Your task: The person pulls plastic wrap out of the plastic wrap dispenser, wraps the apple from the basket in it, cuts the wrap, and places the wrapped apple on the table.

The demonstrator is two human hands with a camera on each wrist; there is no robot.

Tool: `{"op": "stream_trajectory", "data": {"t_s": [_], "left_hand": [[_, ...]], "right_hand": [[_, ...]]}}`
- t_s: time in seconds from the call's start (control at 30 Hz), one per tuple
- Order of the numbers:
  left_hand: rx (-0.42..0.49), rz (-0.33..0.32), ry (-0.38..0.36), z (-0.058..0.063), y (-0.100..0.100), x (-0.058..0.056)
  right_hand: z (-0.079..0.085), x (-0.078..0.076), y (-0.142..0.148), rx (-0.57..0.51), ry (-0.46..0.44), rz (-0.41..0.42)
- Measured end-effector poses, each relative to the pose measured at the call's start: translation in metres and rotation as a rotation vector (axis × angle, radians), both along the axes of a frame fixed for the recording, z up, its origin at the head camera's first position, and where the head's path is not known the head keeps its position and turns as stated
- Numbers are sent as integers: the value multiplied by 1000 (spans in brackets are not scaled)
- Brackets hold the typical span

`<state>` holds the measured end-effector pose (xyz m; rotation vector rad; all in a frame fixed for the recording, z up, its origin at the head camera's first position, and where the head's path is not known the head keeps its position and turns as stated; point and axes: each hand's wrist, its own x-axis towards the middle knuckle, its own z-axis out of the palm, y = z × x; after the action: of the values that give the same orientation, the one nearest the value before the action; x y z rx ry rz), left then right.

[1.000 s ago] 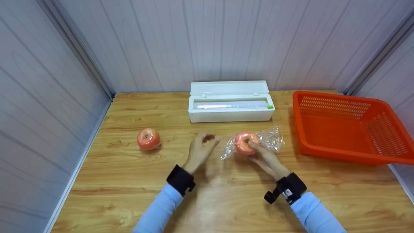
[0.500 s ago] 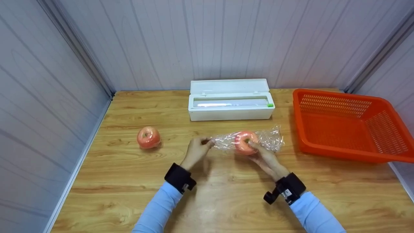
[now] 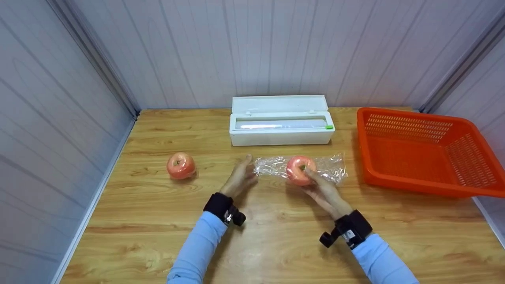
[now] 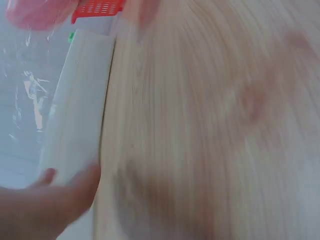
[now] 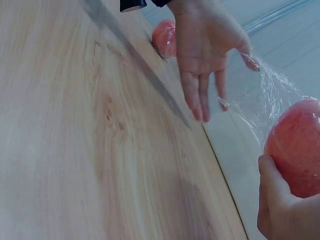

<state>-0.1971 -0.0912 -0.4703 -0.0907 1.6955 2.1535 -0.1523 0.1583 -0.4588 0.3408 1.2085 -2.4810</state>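
My right hand (image 3: 325,193) grips a red apple (image 3: 298,170), with the thumb on top near the stem. Clear plastic wrap (image 3: 271,165) surrounds this apple and sticks out loosely on both sides. At the wrap's left end is my left hand (image 3: 238,178). In the right wrist view, the left hand (image 5: 205,55) has its fingers straight and spread, with the film's edge at its thumb and forefinger tips. Another apple (image 3: 181,166), glossy as if wrapped, sits on the table to the left.
Behind the hands stands a white cling film box (image 3: 282,138), lid up, a roll (image 3: 276,124) inside and a green slider (image 3: 329,127) at its right end. An orange plastic basket (image 3: 418,186) is on the right. Panel walls (image 3: 268,47) enclose the wooden table (image 3: 276,244).
My left hand moved to the wrap's loose left end, pinched it and drew it out leftward; its fingers have since straightened. The right hand keeps the apple almost in place.
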Motion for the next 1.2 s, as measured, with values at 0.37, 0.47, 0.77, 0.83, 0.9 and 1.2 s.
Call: {"op": "stream_trajectory", "data": {"t_s": [0.37,0.47,0.77,0.83,0.9,1.2], "left_hand": [[-166,98,95,10,9,-2],[-181,93,108,17,12,3],[-461,155,420,20,22,9],[-459,237,454,18,25,9],[-459,315,461,15,28,9],[-736,433,826,8,38,15]], "right_hand": [[-5,-2,-1,105,-5,-29],[-8,-2,-4,114,-1,-30],[-8,0,-8,96,-3,-41],[-8,0,-8,104,-5,-51],[-7,1,-10,112,-10,-57],[-4,1,-13,46,-31,-52]]}}
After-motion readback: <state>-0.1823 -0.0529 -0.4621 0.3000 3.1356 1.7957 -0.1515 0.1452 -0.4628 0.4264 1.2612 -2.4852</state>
